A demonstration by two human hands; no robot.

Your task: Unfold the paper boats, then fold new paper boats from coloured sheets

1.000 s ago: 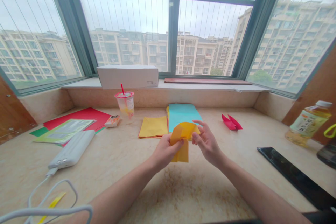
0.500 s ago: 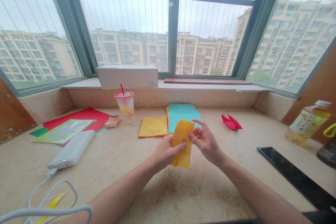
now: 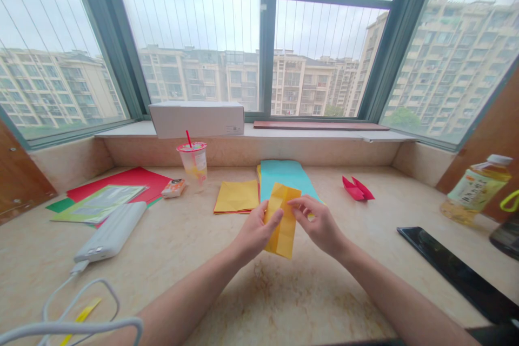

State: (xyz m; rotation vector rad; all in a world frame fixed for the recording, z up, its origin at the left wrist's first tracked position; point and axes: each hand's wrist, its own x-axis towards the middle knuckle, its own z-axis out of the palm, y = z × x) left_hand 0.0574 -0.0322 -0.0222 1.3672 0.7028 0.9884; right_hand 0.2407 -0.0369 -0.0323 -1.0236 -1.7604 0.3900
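Above the counter I hold a folded sheet of yellow paper, taller than wide, with crease lines down and across it. My left hand is closed on its left edge, thumb lying over the front and fingers hidden behind. At the upper right edge, my right hand pinches the paper between thumb and forefinger, its other fingers curled. Behind the hands lies a light blue sheet of paper on top of yellow sheets. To its left is a stack of yellow square paper with red beneath.
A folded red paper piece lies to the right, near a black phone-like slab and a drink bottle. On the left are a cup with a straw, a small orange-white packet, coloured sheets and a white power bank with its cable.
The yellow paper was bent over at the top, then flattened into an upright strip and turned slightly. My right fingers have moved in from its side to pinch its upper right edge.
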